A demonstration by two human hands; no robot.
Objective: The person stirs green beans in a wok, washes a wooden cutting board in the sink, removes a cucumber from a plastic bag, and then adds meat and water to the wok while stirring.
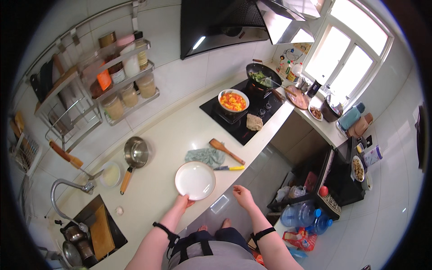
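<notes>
My left hand (185,201) grips the near rim of a white plate (195,180) with a brown edge, over the counter's front part. My right hand (242,195) is beyond the counter edge, over the floor, fingers curled and nothing visible in it. Just past the plate lie a grey-green cloth (205,156), a wooden spatula (226,151) and a knife with a yellow handle (233,167). A bowl of tomato and egg (233,101) sits on the black cooktop (241,134), beside a crumpled beige cloth (254,122). A wok (262,75) holding green vegetables stands farther back.
A steel saucepan (135,152), a bowl of pale liquid (110,174) and a garlic bulb (119,211) are on the counter at left. The sink (115,231) holds a cutting board (102,232) and pots. Water bottles (298,215) stand at right.
</notes>
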